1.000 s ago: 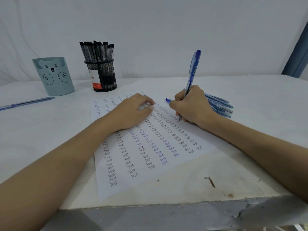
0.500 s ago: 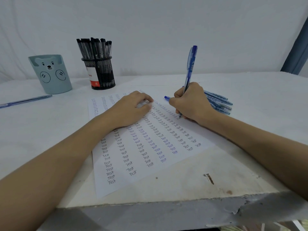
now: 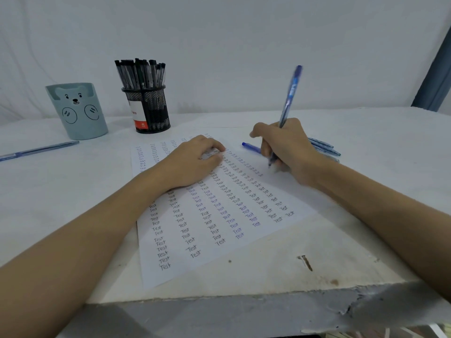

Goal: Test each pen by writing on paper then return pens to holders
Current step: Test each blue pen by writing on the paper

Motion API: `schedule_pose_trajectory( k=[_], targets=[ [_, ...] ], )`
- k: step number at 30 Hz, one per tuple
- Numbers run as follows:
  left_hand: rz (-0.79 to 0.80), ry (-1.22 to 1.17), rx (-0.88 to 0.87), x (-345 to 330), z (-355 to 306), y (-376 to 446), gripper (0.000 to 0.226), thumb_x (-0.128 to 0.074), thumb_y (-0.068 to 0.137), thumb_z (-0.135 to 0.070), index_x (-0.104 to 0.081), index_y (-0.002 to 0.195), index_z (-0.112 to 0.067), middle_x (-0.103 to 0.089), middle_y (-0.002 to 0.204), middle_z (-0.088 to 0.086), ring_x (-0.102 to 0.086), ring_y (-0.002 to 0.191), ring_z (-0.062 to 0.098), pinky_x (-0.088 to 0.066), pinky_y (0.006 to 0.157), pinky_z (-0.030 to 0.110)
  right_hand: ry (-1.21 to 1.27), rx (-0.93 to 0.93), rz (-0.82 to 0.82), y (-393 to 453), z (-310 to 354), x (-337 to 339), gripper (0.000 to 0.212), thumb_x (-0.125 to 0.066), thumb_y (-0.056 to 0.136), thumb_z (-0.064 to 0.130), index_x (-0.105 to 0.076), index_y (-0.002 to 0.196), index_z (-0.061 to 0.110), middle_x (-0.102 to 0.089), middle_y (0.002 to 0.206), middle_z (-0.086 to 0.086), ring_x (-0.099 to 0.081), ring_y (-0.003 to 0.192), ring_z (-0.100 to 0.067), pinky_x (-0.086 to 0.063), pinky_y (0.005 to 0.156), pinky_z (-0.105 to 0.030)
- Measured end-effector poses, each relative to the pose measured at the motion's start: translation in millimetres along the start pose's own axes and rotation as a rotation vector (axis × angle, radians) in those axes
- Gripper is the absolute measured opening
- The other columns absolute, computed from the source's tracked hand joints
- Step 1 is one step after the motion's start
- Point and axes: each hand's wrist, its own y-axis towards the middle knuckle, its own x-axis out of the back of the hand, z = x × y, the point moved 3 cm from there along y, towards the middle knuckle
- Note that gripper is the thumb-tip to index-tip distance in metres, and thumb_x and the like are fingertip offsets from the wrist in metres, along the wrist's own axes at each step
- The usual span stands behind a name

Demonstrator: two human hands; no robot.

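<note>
A white sheet of paper filled with columns of the word "Test" lies in the middle of the table. My left hand rests on its upper part, fingers loosely bent, holding it down. My right hand grips a blue pen upright, its tip down at the paper's right edge. A pile of blue pens lies behind that hand, and a blue cap end sticks out to its left. A black mesh holder holds several black pens. A teal bear cup stands at the back left.
One blue pen lies alone at the far left of the white table. The table's chipped front edge is close to me. A white cloth wall stands behind, with a blue curtain at the right.
My right hand with the blue pen has shifted right along the paper's edge, and the pen tilts more to the right. The left hand stays on the paper.
</note>
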Motion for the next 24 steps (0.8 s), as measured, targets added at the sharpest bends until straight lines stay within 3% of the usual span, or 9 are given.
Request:
schedule_pose_trajectory(
  k=[3, 6, 11, 13, 17, 21, 24],
  targets=[
    [0.005, -0.002, 0.000, 0, 1, 0, 0.030, -0.043, 0.098, -0.032, -0.052, 0.126, -0.025, -0.048, 0.131, -0.005, -0.041, 0.120, 0.008, -0.026, 0.090, 0.018, -0.037, 0.043, -0.046, 5, 6, 10, 0.033, -0.063, 0.086, 0.015, -0.038, 0.065, 0.014, -0.038, 0.051, -0.002, -0.031, 0.027, -0.005, -0.030, 0.038, -0.018],
    [0.007, -0.015, -0.001, 0, 0, 0, 0.030, -0.043, 0.097, -0.032, -0.052, 0.126, -0.025, -0.048, 0.130, -0.005, -0.043, 0.118, 0.008, -0.027, 0.088, 0.017, -0.068, 0.085, -0.070, 11, 13, 27, 0.022, -0.054, 0.095, 0.026, -0.040, 0.082, 0.013, -0.040, 0.061, -0.001, -0.032, 0.028, -0.003, -0.029, 0.035, -0.016],
    [0.011, -0.021, -0.003, 0, 0, -2, 0.030, -0.044, 0.097, -0.032, -0.052, 0.126, -0.026, -0.048, 0.130, -0.006, -0.043, 0.116, 0.006, -0.027, 0.086, 0.016, -0.681, 0.185, -0.081, 22, 2, 43, 0.037, -0.049, 0.095, 0.032, -0.062, 0.094, -0.002, -0.047, 0.062, -0.004, -0.041, 0.048, -0.015, -0.029, 0.048, -0.028],
    [0.009, -0.019, -0.005, 0, 0, -3, 0.030, -0.044, 0.097, -0.032, -0.052, 0.126, -0.025, -0.048, 0.131, -0.006, -0.043, 0.118, 0.007, -0.027, 0.086, 0.016, -0.760, 0.174, -0.065, 22, -3, 43, 0.038, -0.048, 0.096, 0.033, -0.063, 0.094, -0.001, -0.050, 0.063, -0.006, -0.042, 0.053, -0.018, -0.032, 0.053, -0.029],
    [0.014, -0.024, -0.005, 0, -1, -4, 0.031, -0.043, 0.098, -0.032, -0.051, 0.127, -0.025, -0.048, 0.132, -0.005, -0.042, 0.119, 0.008, -0.027, 0.088, 0.017, -0.463, 0.170, -0.071, 22, 4, 47, 0.018, -0.044, 0.098, 0.025, -0.060, 0.101, 0.017, -0.059, 0.063, -0.005, -0.051, 0.050, -0.016, -0.045, 0.066, -0.029],
    [0.016, -0.019, -0.002, 0, -1, -3, 0.031, -0.043, 0.098, -0.033, -0.051, 0.127, -0.025, -0.047, 0.133, -0.005, -0.042, 0.120, 0.009, -0.027, 0.089, 0.017, -0.043, 0.090, -0.138, 22, 7, 56, 0.014, -0.056, 0.093, 0.011, -0.068, 0.099, 0.015, -0.049, 0.055, -0.005, -0.040, 0.037, -0.008, -0.036, 0.040, -0.017],
    [0.016, -0.021, -0.002, 0, -1, -3, 0.031, -0.042, 0.098, -0.033, -0.051, 0.127, -0.026, -0.047, 0.133, -0.005, -0.042, 0.120, 0.007, -0.027, 0.090, 0.017, -0.051, 0.071, -0.168, 23, 5, 59, 0.013, -0.063, 0.088, 0.009, -0.071, 0.098, 0.011, -0.051, 0.053, -0.004, -0.040, 0.034, -0.006, -0.034, 0.037, -0.015]
  ],
)
